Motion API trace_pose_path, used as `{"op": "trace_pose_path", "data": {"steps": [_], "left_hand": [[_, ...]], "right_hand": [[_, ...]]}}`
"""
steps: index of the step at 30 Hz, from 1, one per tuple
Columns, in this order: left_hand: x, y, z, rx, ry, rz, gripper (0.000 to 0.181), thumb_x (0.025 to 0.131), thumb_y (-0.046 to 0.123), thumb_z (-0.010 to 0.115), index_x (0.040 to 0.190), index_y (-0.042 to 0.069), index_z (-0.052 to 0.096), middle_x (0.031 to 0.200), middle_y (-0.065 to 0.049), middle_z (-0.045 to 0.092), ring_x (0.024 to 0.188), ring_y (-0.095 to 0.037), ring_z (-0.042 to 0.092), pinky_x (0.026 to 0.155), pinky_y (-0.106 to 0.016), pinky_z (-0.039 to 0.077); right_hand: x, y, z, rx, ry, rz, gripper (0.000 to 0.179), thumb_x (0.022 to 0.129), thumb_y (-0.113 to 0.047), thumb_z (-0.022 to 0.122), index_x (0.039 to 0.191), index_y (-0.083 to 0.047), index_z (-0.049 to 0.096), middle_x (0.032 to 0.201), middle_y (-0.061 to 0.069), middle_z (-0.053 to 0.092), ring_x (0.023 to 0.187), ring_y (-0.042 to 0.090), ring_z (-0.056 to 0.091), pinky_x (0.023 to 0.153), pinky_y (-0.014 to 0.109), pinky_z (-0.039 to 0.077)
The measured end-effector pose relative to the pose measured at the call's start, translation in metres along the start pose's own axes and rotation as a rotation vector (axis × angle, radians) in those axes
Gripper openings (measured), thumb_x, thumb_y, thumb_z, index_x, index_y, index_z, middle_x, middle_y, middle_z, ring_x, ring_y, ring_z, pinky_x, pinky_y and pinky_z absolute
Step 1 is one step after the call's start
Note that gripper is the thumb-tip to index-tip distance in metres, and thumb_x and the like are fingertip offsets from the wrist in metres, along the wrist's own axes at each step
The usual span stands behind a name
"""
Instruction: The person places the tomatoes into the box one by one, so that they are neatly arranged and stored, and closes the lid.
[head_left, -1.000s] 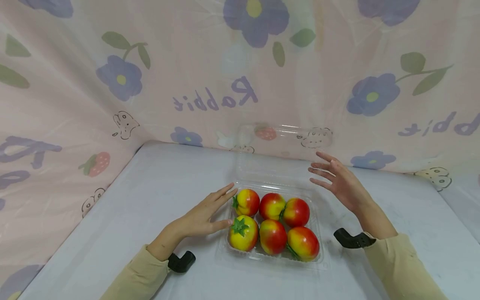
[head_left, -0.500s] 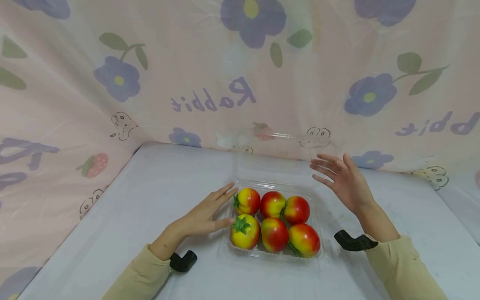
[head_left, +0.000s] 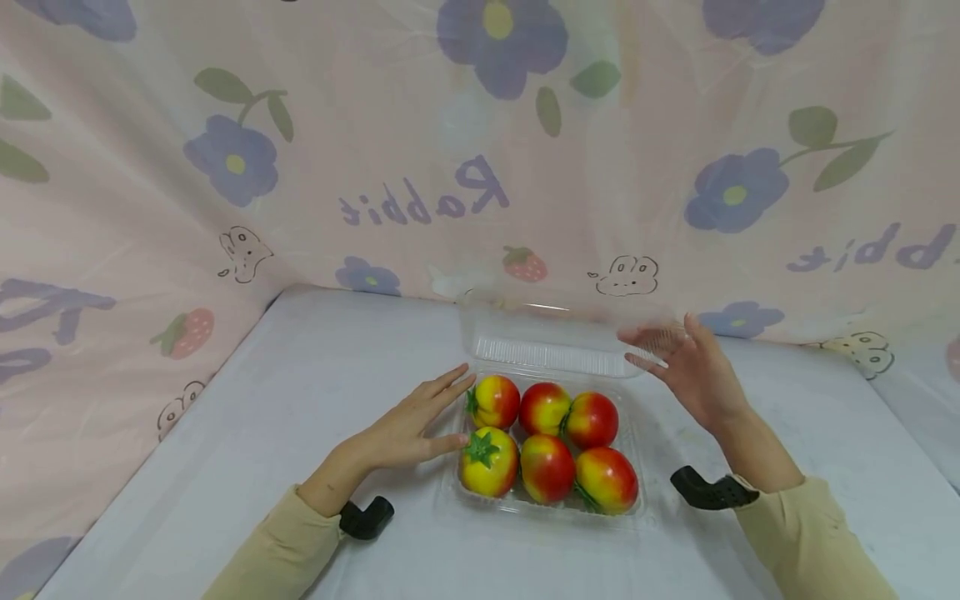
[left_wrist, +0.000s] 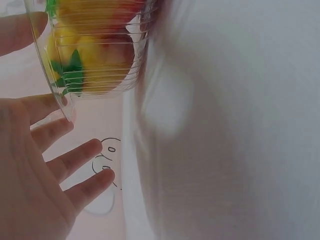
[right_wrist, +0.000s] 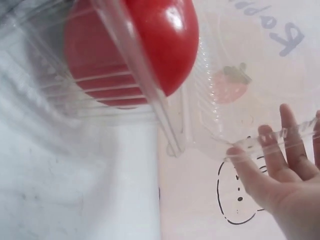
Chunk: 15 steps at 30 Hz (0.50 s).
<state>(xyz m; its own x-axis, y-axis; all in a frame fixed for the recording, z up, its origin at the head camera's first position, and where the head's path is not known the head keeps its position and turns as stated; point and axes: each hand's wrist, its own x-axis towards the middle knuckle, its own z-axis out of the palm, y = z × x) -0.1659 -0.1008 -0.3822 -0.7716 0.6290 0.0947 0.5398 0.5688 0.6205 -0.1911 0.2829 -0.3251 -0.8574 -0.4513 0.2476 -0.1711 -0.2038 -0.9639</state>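
Note:
A clear plastic clamshell box (head_left: 551, 515) on the table holds several red-and-yellow tomatoes (head_left: 546, 468) with green star-shaped leaves. Its hinged lid (head_left: 540, 357) stands raised and tilted along the far side. At the box's left side my left hand (head_left: 408, 429) has its fingers spread, the index fingertip at the rim in the left wrist view. My right hand (head_left: 701, 375) reaches to the lid's right end, fingers partly seen through the plastic. In the right wrist view, the extended fingers (right_wrist: 250, 175) touch the lid's edge.
A white-covered table (head_left: 300, 367) lies under the box. Behind and to the left hangs a pink curtain (head_left: 390, 100) printed with flowers, strawberries and rabbits. Each wrist wears a black camera mount (head_left: 712, 489), close above the table.
The lid's top edge has come lower in the head view as its tilt changed. My right hand has turned, its thumb now spread upward, its fingers at the lid. My left hand stays in place.

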Motion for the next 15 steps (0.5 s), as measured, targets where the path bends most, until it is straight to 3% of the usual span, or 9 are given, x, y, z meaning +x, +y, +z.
{"op": "trace_pose_path", "data": {"steps": [5, 9, 12, 15], "left_hand": [[-0.001, -0.001, -0.001, -0.012, -0.005, -0.018, 0.076, 0.090, 0.040, 0.060, 0.153, 0.014, 0.026, 0.161, -0.008, 0.016, 0.144, -0.036, 0.021, 0.111, -0.063, 0.024], [-0.001, 0.001, -0.005, -0.070, -0.004, -0.091, 0.074, 0.094, 0.045, 0.054, 0.154, 0.015, 0.022, 0.161, -0.008, 0.016, 0.146, -0.033, 0.018, 0.114, -0.060, 0.020], [0.001, 0.003, -0.008, -0.119, 0.034, -0.141, 0.067, 0.099, 0.047, 0.043, 0.154, 0.015, 0.022, 0.160, -0.007, 0.018, 0.146, -0.032, 0.018, 0.117, -0.057, 0.017], [0.003, 0.004, -0.011, -0.149, 0.092, -0.150, 0.062, 0.102, 0.047, 0.033, 0.153, 0.012, 0.024, 0.159, -0.010, 0.022, 0.146, -0.033, 0.020, 0.117, -0.056, 0.017]], "right_hand": [[-0.004, 0.006, 0.004, -0.032, 0.005, -0.026, 0.046, 0.105, -0.030, 0.012, 0.129, -0.023, 0.051, 0.126, -0.006, 0.062, 0.126, 0.013, 0.051, 0.103, 0.029, 0.044], [-0.007, 0.009, 0.005, -0.027, 0.023, -0.053, 0.042, 0.105, -0.030, 0.020, 0.137, -0.023, 0.045, 0.133, -0.009, 0.056, 0.126, 0.013, 0.050, 0.103, 0.030, 0.044], [-0.008, 0.010, 0.006, 0.002, 0.015, -0.083, 0.043, 0.104, -0.028, 0.025, 0.143, -0.019, 0.040, 0.137, -0.007, 0.052, 0.127, 0.014, 0.049, 0.104, 0.030, 0.044], [-0.010, 0.011, 0.008, 0.019, 0.033, -0.102, 0.039, 0.103, -0.028, 0.029, 0.137, -0.017, 0.046, 0.135, -0.005, 0.054, 0.126, 0.014, 0.050, 0.103, 0.029, 0.045]]}}
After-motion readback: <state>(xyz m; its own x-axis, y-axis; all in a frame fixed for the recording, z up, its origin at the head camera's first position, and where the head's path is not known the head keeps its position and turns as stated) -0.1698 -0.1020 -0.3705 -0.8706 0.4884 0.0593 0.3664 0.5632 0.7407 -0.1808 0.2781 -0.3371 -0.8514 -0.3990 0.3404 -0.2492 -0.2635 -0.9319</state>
